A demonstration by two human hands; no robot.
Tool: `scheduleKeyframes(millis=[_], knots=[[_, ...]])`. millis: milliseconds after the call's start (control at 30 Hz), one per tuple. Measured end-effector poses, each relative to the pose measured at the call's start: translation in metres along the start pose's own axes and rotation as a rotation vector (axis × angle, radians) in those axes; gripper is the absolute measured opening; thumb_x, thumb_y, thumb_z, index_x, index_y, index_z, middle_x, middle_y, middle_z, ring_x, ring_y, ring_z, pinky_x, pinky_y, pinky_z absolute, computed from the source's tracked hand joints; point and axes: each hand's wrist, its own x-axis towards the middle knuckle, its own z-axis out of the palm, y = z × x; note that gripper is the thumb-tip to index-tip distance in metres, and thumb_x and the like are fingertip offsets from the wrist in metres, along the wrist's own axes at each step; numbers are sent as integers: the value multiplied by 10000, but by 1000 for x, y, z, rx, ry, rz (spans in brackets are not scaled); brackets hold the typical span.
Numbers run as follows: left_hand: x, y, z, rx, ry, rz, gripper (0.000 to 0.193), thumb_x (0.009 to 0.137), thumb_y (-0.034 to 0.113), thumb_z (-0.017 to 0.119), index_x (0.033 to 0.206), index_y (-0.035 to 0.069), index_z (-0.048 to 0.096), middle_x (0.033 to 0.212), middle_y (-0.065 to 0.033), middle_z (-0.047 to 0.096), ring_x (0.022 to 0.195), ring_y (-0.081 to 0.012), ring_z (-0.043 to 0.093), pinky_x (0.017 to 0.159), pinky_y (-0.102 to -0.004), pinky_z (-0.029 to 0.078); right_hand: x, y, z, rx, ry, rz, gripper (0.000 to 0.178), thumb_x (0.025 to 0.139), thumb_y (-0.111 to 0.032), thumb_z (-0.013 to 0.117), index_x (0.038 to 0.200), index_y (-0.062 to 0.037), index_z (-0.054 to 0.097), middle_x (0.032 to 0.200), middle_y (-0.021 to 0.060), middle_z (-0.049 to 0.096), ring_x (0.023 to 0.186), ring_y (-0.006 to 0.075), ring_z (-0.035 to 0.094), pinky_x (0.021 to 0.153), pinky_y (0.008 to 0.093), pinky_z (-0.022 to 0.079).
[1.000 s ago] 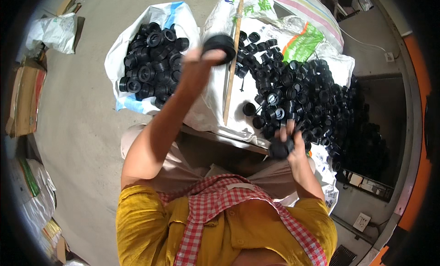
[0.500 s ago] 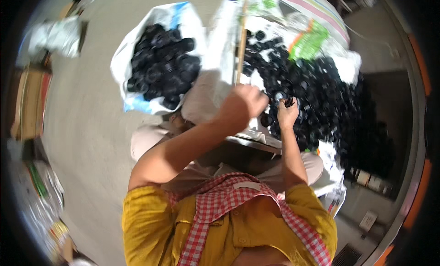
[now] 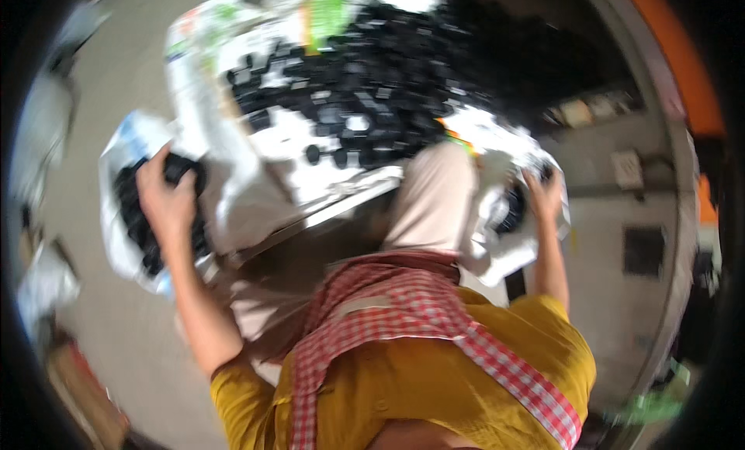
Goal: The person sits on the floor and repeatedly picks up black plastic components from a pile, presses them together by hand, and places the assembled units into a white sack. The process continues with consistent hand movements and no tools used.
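My left hand [image 3: 165, 205] is over the white sack [image 3: 111, 233] at the left, thumb and fingers curved around a black round plastic part [image 3: 178, 167]. More black parts [image 3: 138, 217] lie in that sack beneath the hand. Far to the right, my right hand [image 3: 545, 195] is above a white bag [image 3: 500, 265], with a small dark piece [image 3: 546, 173] at its fingertips. Another dark shape [image 3: 511, 208] shows inside this bag. Blur hides the finer shape of both pieces.
Many small black pieces [image 3: 380, 77] spread over white sheeting [image 3: 287, 143] ahead of me. A pale edge [image 3: 349, 194] borders it near my knees. Cardboard [image 3: 85, 396] and a pale bundle [image 3: 48, 283] lie at the far left.
My view has swung to the right. Both hands have left the pile's near edge and moved apart, the left to the left sack, the right to the bag on the right.
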Motion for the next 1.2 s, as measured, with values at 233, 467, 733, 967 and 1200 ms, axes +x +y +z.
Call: scheduleKeyframes(millis=[233,467,733,967,1200], knots=[[21,-34,-90,-772,563,-448,432,764,27,705,1171,-23,568,1005,-126,628,905,-166,607,813,-263,491,6,-36,42,-70,183,-536,567,811,-274,708,1285,-38,506,1322,162,503,1191,283,482,986,400,395],[-4,-218,-72,-313,485,-685,600,701,218,777,1194,-48,561,1040,-167,656,922,-246,638,832,-334,500,-119,-355,131,882,-909,-838,320,850,-187,669,1113,-9,629,988,76,661,874,131,597,774,253,476],[-43,-301,-22,-210,18,-792,661,795,328,715,1308,-24,492,1243,-248,555,1137,-316,560,976,-369,429,-240,-587,243,588,-1065,-1108,454,845,-242,609,1224,-6,530,1046,175,629,1025,316,595,947,367,423],[-81,-369,-15,403,183,-1118,635,770,156,719,1299,-65,446,1099,-207,637,974,-335,636,867,-382,500,-286,-625,297,-89,-319,-1591,499,861,-158,505,1296,76,432,1084,180,638,1003,294,601,1078,513,226],[-81,-399,-41,-380,335,-1167,363,742,-51,630,1095,-62,546,951,-178,641,809,-264,629,683,-384,526,-288,-633,319,200,-584,-1448,422,846,-140,502,1240,9,524,836,183,680,840,277,657,874,398,462]])
